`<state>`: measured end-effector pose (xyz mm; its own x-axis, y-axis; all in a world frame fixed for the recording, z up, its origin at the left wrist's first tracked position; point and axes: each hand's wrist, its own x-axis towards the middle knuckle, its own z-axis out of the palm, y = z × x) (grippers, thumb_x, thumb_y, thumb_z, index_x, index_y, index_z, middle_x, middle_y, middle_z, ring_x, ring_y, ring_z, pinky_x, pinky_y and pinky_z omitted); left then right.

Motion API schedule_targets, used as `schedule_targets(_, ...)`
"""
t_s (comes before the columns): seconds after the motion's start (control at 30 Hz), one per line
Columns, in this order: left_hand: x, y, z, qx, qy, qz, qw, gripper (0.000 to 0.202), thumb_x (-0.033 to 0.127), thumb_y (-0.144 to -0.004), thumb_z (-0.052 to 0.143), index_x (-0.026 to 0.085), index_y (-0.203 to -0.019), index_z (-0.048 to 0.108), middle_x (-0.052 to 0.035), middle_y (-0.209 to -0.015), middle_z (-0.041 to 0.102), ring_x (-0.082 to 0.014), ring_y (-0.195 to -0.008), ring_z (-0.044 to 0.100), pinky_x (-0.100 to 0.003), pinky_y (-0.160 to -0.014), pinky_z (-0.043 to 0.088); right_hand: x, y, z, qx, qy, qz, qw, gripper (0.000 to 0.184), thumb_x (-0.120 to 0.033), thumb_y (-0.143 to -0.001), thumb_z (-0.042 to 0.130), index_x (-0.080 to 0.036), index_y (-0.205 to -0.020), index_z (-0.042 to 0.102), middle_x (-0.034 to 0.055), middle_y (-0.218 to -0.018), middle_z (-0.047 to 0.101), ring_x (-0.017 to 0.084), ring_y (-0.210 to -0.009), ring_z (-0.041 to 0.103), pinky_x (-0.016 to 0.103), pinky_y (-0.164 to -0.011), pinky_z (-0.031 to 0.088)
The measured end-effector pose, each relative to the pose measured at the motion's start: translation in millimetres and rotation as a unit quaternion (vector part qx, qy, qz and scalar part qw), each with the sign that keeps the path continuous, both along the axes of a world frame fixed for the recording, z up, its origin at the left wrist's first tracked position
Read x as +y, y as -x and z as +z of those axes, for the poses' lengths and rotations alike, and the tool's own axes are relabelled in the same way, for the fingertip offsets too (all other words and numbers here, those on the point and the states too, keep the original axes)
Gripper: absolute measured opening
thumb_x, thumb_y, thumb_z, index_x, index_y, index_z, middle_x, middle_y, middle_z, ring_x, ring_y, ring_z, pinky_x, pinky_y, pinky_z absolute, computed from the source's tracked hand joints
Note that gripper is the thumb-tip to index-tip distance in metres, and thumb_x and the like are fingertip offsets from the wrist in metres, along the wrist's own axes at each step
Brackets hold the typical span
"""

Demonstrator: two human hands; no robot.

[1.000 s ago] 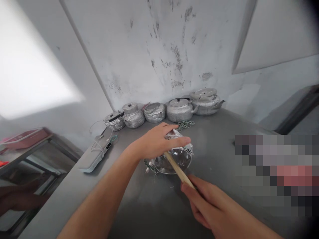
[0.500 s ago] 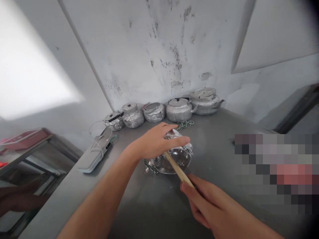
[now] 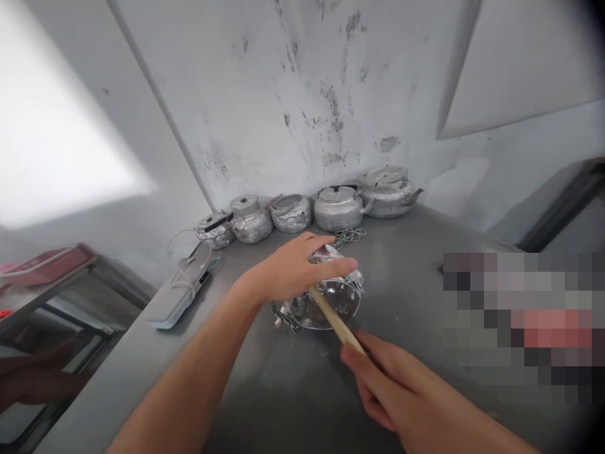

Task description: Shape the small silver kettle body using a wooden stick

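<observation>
My left hand [image 3: 293, 270] lies over a small silver metal pot [image 3: 331, 301] tipped on its side on the grey table [image 3: 416, 252], fingers curved around its top and holding it down. My right hand [image 3: 382, 381] is closed on a thin wooden stick [image 3: 334, 320], whose far end reaches into the pot's open mouth. A green braided cord [image 3: 282, 313] hangs from the pot's left side.
Several silver kettles and pots [image 3: 340, 207] stand in a row against the stained white wall. A loose green cord [image 3: 348, 236] lies in front of them. A flat grey device with a white cable [image 3: 182, 287] rests near the table's left edge. A blurred patch [image 3: 520, 321] covers the right.
</observation>
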<state>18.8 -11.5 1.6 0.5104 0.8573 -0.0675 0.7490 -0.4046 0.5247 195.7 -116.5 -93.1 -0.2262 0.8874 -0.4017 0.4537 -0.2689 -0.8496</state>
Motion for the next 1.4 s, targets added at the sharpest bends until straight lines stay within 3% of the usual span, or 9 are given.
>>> schedule_targets(0.3, 1, 1, -1.7, -0.006, 0.007, 0.007, 1.0, 0.084, 0.081, -0.088, 0.046, 0.03, -0.154, 0.039, -0.004, -0.16, 0.032, -0.0324, -0.141, 0.038, -0.041, -0.113, 0.034, 0, -5, -2.8, 0.01, 0.005, -0.001, 1.0, 0.053, -0.066, -0.096, 0.035, -0.023, -0.071, 0.052, -0.0014, -0.063, 0.047, 0.011, -0.043, 0.041, 0.022, -0.036, 0.039)
schedule_targets(0.57, 0, 0, -0.4, -0.005, 0.01, 0.006, 1.0, 0.084, 0.081, -0.088, 0.045, 0.029, -0.154, 0.039, -0.0044, -0.161, 0.032, -0.0322, -0.139, 0.041, -0.04, -0.111, 0.036, -1, -10, -16.6, 0.067, -0.02, 0.022, 0.997, 0.05, -0.065, -0.097, 0.036, -0.024, -0.076, 0.055, 0.0004, -0.068, 0.051, 0.011, -0.047, 0.042, 0.022, -0.039, 0.039)
schedule_targets(0.77, 0, 1, -0.6, -0.001, 0.016, 0.005, 1.0, 0.081, 0.078, -0.089, 0.046, 0.032, -0.155, 0.037, -0.0035, -0.162, 0.03, -0.0326, -0.142, 0.037, -0.044, -0.113, 0.034, 0, -5, -7.3, 0.027, 0.003, 0.013, 1.0, 0.051, -0.065, -0.097, 0.035, -0.023, -0.075, 0.054, -0.0009, -0.064, 0.049, 0.011, -0.045, 0.042, 0.022, -0.04, 0.041)
schedule_targets(1.13, 2, 2, -2.5, -0.01, -0.004, -0.007, 1.0, 0.079, 0.078, -0.089, 0.046, 0.03, -0.153, 0.041, -0.0042, -0.157, 0.038, -0.0335, -0.137, 0.043, -0.041, -0.112, 0.035, 2, 1, 2.9, 0.004, -0.01, 0.011, 1.0, 0.049, -0.063, -0.098, 0.034, -0.023, -0.074, 0.051, -0.0025, -0.064, 0.047, 0.01, -0.044, 0.039, 0.02, -0.037, 0.039)
schedule_targets(1.4, 0, 2, -1.7, -0.005, -0.002, -0.009, 1.0, 0.079, 0.077, -0.09, 0.044, 0.03, -0.153, 0.04, -0.0043, -0.159, 0.036, -0.0344, -0.139, 0.042, -0.041, -0.111, 0.036, 4, 1, 2.1, 0.008, 0.007, 0.014, 1.0, 0.044, -0.058, -0.098, 0.037, -0.023, -0.075, 0.052, -0.004, -0.062, 0.045, 0.009, -0.04, 0.037, 0.021, -0.036, 0.037)
